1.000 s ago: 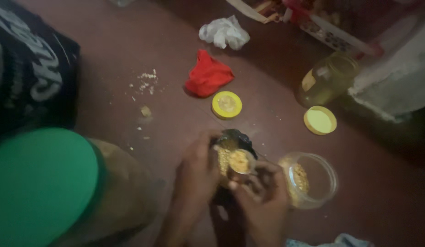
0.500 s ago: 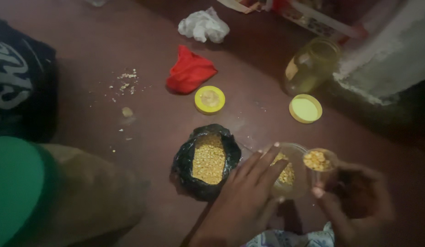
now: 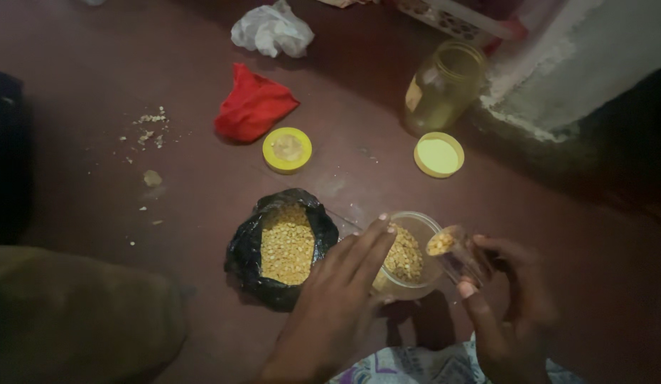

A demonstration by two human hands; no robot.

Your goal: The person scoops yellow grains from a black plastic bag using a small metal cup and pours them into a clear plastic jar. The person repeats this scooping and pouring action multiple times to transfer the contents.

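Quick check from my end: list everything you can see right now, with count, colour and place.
black bag: 1, black, open, full of yellow grains, on the floor at centre.
clear jar: 1, see-through, part full of yellow grains, right of the bag.
small cup: 1, clear, holding grains, tilted toward the jar's rim.
yellow lids: 2, yellow, lying on the floor above the bag; the second farther right.
empty jar: 1, yellowish clear, upright, top right.
red cloth: 1, red, crumpled, upper centre.
white wad: 1, white, crumpled, top centre.
crumbs: scattered, pale, left.
floor: dark red-brown.
left hand: fingers resting on the clear jar.
right hand: holding the small cup.
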